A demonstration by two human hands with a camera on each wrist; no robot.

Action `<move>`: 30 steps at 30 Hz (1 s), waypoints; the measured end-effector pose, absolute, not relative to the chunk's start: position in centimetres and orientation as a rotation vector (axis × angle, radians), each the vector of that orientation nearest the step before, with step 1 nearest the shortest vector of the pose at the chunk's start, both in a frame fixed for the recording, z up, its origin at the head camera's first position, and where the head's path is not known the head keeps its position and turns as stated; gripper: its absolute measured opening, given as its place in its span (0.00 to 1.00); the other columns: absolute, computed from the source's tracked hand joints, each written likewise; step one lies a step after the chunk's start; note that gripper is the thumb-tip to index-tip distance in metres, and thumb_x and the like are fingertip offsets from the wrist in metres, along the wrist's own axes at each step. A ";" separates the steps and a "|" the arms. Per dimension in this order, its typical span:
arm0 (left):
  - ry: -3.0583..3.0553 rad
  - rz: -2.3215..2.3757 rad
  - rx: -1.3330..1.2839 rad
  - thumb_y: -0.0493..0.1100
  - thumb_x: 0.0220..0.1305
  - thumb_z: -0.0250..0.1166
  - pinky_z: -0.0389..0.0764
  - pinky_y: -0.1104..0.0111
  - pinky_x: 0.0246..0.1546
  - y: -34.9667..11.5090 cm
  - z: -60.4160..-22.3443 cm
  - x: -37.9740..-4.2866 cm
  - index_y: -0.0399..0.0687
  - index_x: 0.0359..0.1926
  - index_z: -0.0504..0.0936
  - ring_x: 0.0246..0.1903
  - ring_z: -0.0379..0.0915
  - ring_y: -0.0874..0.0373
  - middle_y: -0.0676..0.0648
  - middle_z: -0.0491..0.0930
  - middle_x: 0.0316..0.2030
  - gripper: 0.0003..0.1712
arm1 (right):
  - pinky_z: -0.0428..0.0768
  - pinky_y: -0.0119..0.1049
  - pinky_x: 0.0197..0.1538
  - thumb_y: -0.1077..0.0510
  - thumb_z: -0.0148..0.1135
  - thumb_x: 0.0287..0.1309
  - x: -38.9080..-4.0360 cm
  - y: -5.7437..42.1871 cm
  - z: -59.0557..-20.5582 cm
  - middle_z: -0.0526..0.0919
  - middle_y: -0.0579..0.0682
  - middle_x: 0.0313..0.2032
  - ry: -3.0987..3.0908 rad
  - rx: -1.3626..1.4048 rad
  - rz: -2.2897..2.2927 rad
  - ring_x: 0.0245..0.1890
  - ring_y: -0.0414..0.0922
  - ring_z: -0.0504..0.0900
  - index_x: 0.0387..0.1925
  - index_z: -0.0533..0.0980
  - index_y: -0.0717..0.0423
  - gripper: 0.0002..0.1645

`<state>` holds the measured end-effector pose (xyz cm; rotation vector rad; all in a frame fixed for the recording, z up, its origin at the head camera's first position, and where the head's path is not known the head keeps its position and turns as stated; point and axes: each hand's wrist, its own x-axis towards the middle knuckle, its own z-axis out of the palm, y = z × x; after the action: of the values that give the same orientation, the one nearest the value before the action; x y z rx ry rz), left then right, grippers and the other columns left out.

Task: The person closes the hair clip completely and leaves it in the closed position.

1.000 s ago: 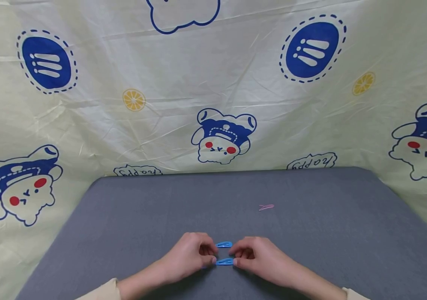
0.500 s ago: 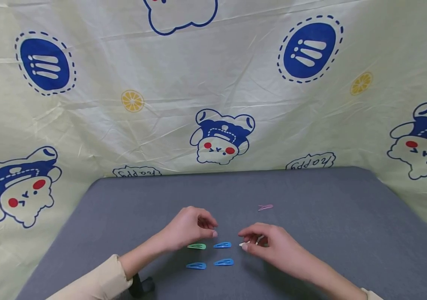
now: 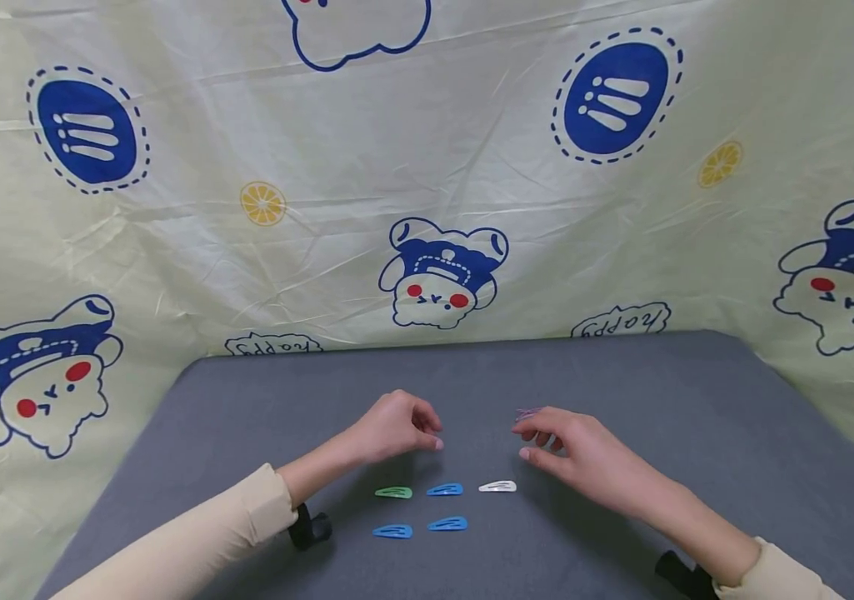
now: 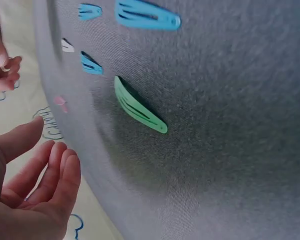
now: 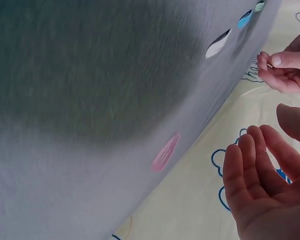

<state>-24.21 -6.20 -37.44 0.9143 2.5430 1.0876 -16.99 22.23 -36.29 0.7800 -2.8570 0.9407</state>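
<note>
Several snap hair clips lie on the grey cloth in the head view. A green hair clip (image 3: 393, 492), a blue hair clip (image 3: 445, 489) and a white hair clip (image 3: 497, 486) form the far row. Two more blue hair clips (image 3: 392, 531) (image 3: 447, 523) sit nearer the person. My left hand (image 3: 399, 427) hovers just beyond the far row, holding nothing, its fingers relaxed. My right hand (image 3: 580, 454) is raised near the pink hair clip (image 5: 166, 152), thumb and fingers apart. In the head view its fingers partly cover that clip; the right wrist view shows it lying on the cloth.
The grey cloth-covered table (image 3: 307, 392) ends at a far edge. Behind it hangs a pale curtain (image 3: 337, 167) with printed cartoon figures. A dark strap device (image 3: 309, 527) is on the left wrist and another dark device (image 3: 685, 575) on the right.
Both hands have moved away from the person, the right also rightward. The right hand has let go of the white hair clip, which now lies beside the far blue one.
</note>
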 end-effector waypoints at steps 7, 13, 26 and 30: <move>2.507 1.067 0.906 0.37 0.57 0.73 0.76 0.71 0.32 -4.9 -38.0 -25.4 0.37 0.40 0.87 0.29 0.74 0.63 0.54 0.82 0.28 0.10 | 0.79 0.39 0.41 0.58 0.67 0.61 -19.0 23.5 -36.3 0.82 0.42 0.42 -2.889 0.767 0.788 0.38 0.37 0.77 0.50 0.81 0.53 0.15; 2.521 1.053 0.897 0.36 0.58 0.72 0.75 0.71 0.33 -3.6 -38.1 -26.2 0.37 0.41 0.86 0.29 0.73 0.61 0.54 0.81 0.27 0.10 | 0.78 0.38 0.39 0.59 0.67 0.61 -21.3 25.2 -36.8 0.80 0.38 0.37 -2.886 0.798 0.757 0.37 0.38 0.78 0.48 0.82 0.56 0.13; 2.419 1.190 0.715 0.36 0.59 0.71 0.73 0.71 0.34 1.3 -38.7 -27.8 0.38 0.42 0.86 0.31 0.71 0.59 0.52 0.80 0.30 0.10 | 0.78 0.42 0.40 0.63 0.66 0.61 -24.4 27.1 -38.5 0.84 0.48 0.40 -2.927 0.710 0.779 0.36 0.41 0.79 0.47 0.83 0.59 0.13; 2.397 1.264 0.652 0.35 0.58 0.71 0.73 0.71 0.33 2.5 -39.4 -28.1 0.39 0.41 0.87 0.30 0.72 0.60 0.52 0.81 0.31 0.09 | 0.78 0.42 0.42 0.63 0.66 0.61 -25.3 27.1 -39.3 0.85 0.49 0.41 -2.953 0.689 0.914 0.38 0.42 0.81 0.47 0.83 0.58 0.12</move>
<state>-28.05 2.53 -39.41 0.6525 2.3968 1.2643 -25.26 27.14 -39.31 0.6891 -2.9531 0.9140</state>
